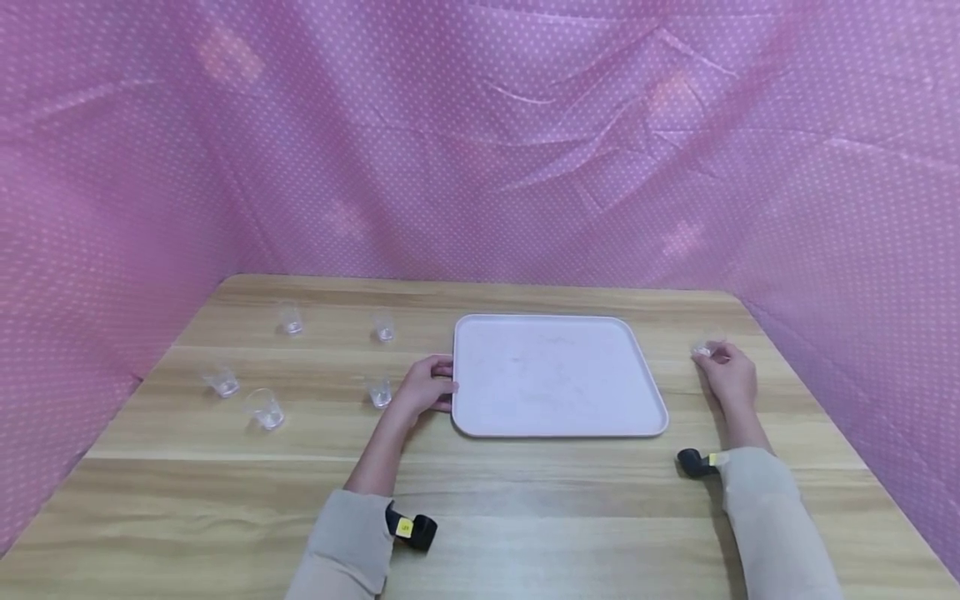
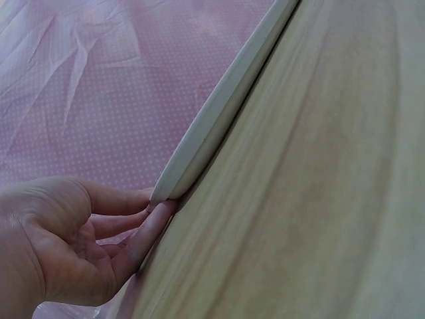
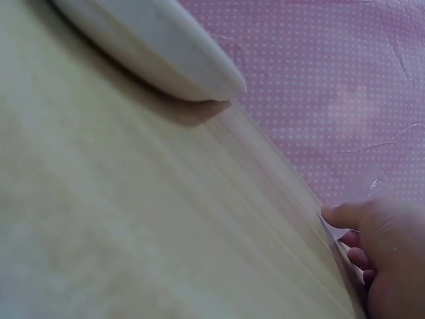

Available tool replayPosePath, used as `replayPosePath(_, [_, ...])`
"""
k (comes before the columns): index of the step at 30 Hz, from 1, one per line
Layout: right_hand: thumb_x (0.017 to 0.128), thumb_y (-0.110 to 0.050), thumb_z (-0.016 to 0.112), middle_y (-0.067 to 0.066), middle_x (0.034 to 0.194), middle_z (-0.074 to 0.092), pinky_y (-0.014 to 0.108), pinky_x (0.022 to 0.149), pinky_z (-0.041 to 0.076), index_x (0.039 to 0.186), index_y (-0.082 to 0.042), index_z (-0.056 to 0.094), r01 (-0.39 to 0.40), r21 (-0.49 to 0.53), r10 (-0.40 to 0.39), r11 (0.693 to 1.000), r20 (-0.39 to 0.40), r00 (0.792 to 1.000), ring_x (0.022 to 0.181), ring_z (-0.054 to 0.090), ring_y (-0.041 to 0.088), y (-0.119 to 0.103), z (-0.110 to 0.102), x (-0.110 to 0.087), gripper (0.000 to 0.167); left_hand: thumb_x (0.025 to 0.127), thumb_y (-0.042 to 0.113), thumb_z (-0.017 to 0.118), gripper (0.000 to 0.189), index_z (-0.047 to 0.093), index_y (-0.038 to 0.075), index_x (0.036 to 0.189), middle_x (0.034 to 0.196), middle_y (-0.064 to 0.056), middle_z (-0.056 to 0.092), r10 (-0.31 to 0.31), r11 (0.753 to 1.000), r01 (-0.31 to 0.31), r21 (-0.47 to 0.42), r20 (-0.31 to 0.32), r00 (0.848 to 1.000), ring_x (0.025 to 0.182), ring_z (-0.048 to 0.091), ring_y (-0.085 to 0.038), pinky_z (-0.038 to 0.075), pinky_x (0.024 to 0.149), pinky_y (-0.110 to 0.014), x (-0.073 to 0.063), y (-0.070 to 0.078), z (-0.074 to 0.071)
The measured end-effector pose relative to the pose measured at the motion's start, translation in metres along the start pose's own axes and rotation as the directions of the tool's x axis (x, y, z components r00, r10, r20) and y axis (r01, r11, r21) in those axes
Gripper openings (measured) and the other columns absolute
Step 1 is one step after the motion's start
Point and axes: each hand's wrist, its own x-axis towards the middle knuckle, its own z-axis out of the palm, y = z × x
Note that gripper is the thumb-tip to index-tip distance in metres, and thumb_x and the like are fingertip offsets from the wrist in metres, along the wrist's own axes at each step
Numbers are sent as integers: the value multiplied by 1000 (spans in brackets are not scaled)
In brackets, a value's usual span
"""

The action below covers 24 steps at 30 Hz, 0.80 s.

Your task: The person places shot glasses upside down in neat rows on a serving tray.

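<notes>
A white rectangular tray (image 1: 558, 375) lies flat on the wooden table. At its left side, my left hand (image 1: 423, 385) pinches the rim; in the left wrist view the thumb and fingers meet at the tray's edge (image 2: 196, 143). Off to the right of the tray, my right hand (image 1: 731, 375) holds a small clear cup (image 1: 703, 347) between thumb and fingers, low over the table. The right wrist view shows part of that clear cup (image 3: 375, 186) behind the thumb, the rest hidden by the hand.
Several small clear cups stand left of the tray, among them a near one (image 1: 267, 410), a back one (image 1: 291, 318) and one close by the left forearm (image 1: 378, 392). Pink dotted cloth (image 1: 480, 167) hangs around the table's back and sides.
</notes>
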Motion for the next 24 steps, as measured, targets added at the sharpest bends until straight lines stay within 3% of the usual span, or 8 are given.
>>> replayPosePath(3, [88, -30, 60, 24, 109, 56, 38, 77, 37, 117, 3, 54, -3, -5, 3, 1000, 7, 1000, 94, 50, 31, 1, -1, 0, 44, 82, -14, 53, 46, 45, -8, 127, 116, -25, 49, -4, 1000, 4, 4, -6, 1000, 83, 60, -33, 54, 60, -36, 0, 0, 1])
replayPosePath(10, [88, -26, 61, 25, 108, 55, 37, 77, 39, 116, 4, 53, 19, 4, -19, 1000, 17, 1000, 94, 50, 32, -2, -2, -4, 42, 80, -14, 56, 44, 46, -9, 123, 108, -21, 52, 52, 999, -51, -13, 16, 999, 77, 61, -31, 54, 60, -37, 4, -8, -3])
replayPosePath(17, [89, -25, 59, 29, 115, 53, 44, 88, 40, 119, 4, 51, 43, 60, -46, 997, 58, 997, 104, 51, 38, -10, -2, -15, 42, 82, -15, 53, 48, 41, -10, 129, 118, -27, 47, 5, 1000, -5, -14, 13, 1000, 86, 59, -35, 54, 61, -37, 2, -2, -1])
replayPosePath(20, [90, -24, 58, 27, 114, 55, 38, 85, 43, 119, 4, 52, 57, 72, -61, 996, 59, 996, 102, 53, 35, -15, -1, -22, 41, 83, -14, 53, 49, 40, -10, 130, 119, -27, 46, -2, 1000, 2, -17, 16, 1000, 86, 59, -34, 54, 60, -36, 1, -1, -1])
replayPosePath(24, [88, -22, 61, 25, 111, 58, 20, 76, 44, 115, 4, 55, 85, 100, -90, 991, 40, 995, 97, 55, 28, -20, 4, -30, 38, 82, -15, 53, 50, 40, -9, 130, 119, -27, 46, -6, 1000, 7, -19, 19, 1000, 86, 59, -33, 54, 60, -36, 2, -1, -1])
